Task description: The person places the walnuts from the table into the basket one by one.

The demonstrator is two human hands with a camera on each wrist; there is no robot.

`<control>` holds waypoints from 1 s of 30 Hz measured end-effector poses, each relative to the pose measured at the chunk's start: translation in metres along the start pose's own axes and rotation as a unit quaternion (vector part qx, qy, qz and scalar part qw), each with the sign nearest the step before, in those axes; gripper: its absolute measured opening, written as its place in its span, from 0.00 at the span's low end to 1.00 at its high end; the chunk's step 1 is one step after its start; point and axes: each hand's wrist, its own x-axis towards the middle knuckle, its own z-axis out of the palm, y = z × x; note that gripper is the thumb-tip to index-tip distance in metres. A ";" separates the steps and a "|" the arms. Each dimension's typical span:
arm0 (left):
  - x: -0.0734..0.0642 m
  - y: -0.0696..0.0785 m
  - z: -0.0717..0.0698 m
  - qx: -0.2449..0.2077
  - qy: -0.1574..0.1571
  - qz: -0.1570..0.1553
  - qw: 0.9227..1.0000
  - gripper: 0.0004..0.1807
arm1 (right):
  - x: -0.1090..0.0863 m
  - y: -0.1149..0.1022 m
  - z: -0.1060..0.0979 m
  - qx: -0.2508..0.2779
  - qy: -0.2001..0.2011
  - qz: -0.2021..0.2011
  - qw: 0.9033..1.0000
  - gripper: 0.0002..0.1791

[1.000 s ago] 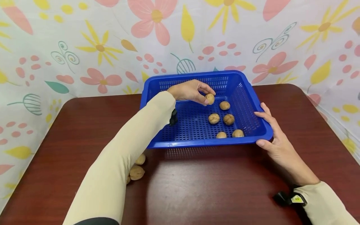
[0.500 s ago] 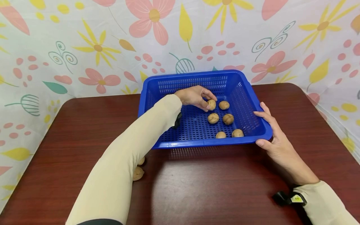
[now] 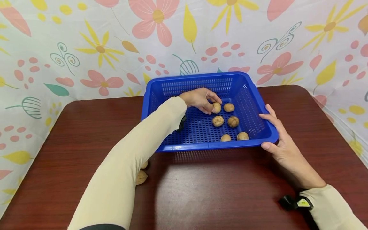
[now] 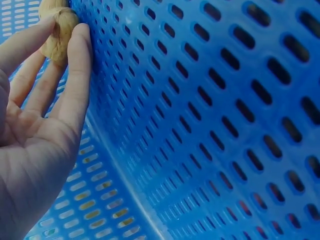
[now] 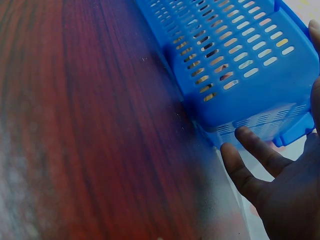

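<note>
Before you spreads a dark red-brown, wood-grained table (image 3: 184,198), its nearer part glossy with reflected light. Left of its middle, two loose walnuts (image 3: 141,177) are partly hidden by your left sleeve (image 3: 115,179); the nearer one's tip points toward the table's right edge. Your right hand (image 3: 280,140) grips the right near corner of the blue basket (image 3: 207,146), thumb on the near rim, fingertips over the right one; only the right wrist view shows two lower fingers spread outside the wall below. The basket's long axis runs roughly along the table's far edge. Toward its right end lie five walnuts (image 3: 233,121) in rough rows. In the farthest row, at its left, your left hand (image 3: 198,98) pinches a held walnut (image 3: 216,108) between thumb and fingers; its long axis cannot be told. The left wrist view adds your palm side and another walnut partly behind the held one. Beyond the table's far edge hangs a white cloth (image 3: 161,52) printed with pink and yellow flowers.
</note>
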 end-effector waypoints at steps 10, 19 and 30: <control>-0.011 0.009 -0.010 0.040 -0.014 -0.011 0.999 0.32 | -0.001 -0.002 -0.001 -0.027 -0.009 0.011 1.000 0.43; -0.039 0.029 -0.020 0.103 -0.012 0.018 0.994 0.30 | -0.001 -0.001 0.001 0.004 -0.007 0.003 1.000 0.43; -0.131 0.043 -0.005 0.113 0.026 0.114 0.987 0.23 | 0.000 0.002 0.000 -0.012 -0.008 -0.005 1.000 0.43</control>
